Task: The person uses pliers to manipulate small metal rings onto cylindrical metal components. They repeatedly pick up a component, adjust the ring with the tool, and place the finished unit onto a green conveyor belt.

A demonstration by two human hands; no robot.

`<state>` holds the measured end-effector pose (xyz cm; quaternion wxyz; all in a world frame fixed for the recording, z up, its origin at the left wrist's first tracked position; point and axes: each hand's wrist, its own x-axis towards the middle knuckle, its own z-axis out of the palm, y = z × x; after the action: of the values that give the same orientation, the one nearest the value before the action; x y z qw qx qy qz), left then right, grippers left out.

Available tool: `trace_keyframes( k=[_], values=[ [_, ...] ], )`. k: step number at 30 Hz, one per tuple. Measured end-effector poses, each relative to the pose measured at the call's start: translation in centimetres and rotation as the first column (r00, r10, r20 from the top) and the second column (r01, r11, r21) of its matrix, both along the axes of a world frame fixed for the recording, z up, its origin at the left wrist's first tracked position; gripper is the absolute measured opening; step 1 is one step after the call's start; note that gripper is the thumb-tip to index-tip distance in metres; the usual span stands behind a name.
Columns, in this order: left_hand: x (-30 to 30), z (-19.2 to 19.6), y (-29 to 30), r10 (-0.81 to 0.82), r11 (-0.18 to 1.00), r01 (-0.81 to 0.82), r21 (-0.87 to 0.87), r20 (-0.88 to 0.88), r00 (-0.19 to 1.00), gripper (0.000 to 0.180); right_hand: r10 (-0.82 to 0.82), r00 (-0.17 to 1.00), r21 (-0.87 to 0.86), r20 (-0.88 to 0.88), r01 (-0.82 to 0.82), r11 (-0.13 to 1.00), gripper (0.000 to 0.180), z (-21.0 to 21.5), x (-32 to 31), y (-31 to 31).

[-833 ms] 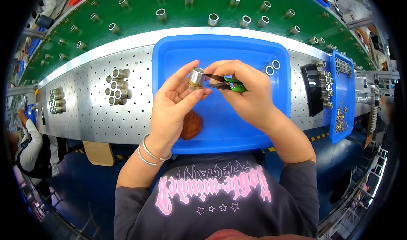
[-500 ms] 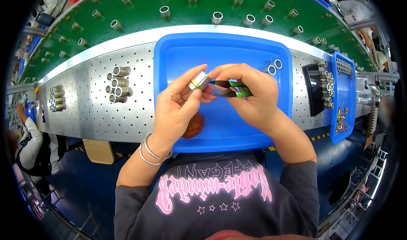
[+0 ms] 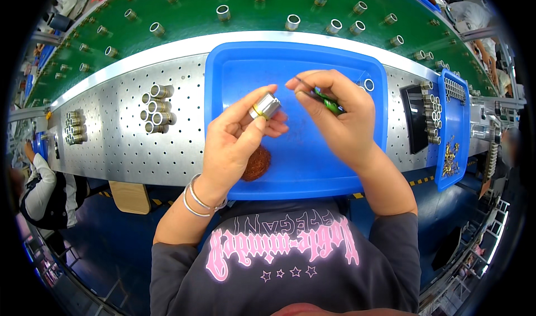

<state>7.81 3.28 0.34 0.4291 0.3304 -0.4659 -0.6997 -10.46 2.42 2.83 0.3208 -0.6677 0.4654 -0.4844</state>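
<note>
My left hand is closed round a short shiny metal sleeve with a yellowish band near one end, held tilted above the blue tray. To its right, my right hand grips small green-handled snips, with a dark blade pointing up and left between thumb and index finger. The snips are apart from the sleeve; most of their handle is hidden by my fingers. Below my left hand a round reddish-brown scouring pad lies in the tray, partly covered by my wrist.
One metal ring shows at the tray's right end, beside my right hand. Grouped sleeves stand on the perforated metal bench at left. At right are a black flat device and a blue tray of brass parts. Scattered sleeves stand on the green surface beyond.
My right hand has drawn back from the sleeve to the right and turned, so the snips' blades no longer reach the sleeve's end. My left hand still holds the sleeve in nearly the same place.
</note>
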Motion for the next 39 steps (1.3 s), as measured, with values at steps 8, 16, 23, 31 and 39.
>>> trace_keyframes(
  k=[8,16,23,31,39],
  values=[
    [-0.4,0.7,-0.2,0.186,0.975,-0.171,0.139,-0.103,0.977,0.046,0.123,0.930,-0.110,-0.346,-0.171,0.979,0.025,0.9,0.0,-0.1],
    [-0.3,0.8,-0.1,0.150,0.983,-0.134,0.123,-0.125,0.981,0.046,0.043,0.954,-0.091,-0.297,-0.073,0.993,0.015,0.0,0.1,-0.1],
    [-0.6,1.0,0.0,0.129,0.988,-0.115,0.103,-0.140,0.982,0.047,0.053,0.963,-0.088,-0.263,-0.079,0.993,0.015,0.1,0.1,-0.1],
    [-0.8,1.3,0.1,0.133,0.986,-0.116,0.121,-0.148,0.980,0.047,0.057,0.973,-0.047,-0.224,-0.069,0.997,0.014,0.2,-0.2,0.1],
    [0.1,0.6,-2.5,0.090,0.988,-0.084,0.134,-0.040,0.995,0.027,0.039,0.991,0.235,0.127,-0.068,0.970,0.009,2.4,-1.5,-0.1]
  ],
)
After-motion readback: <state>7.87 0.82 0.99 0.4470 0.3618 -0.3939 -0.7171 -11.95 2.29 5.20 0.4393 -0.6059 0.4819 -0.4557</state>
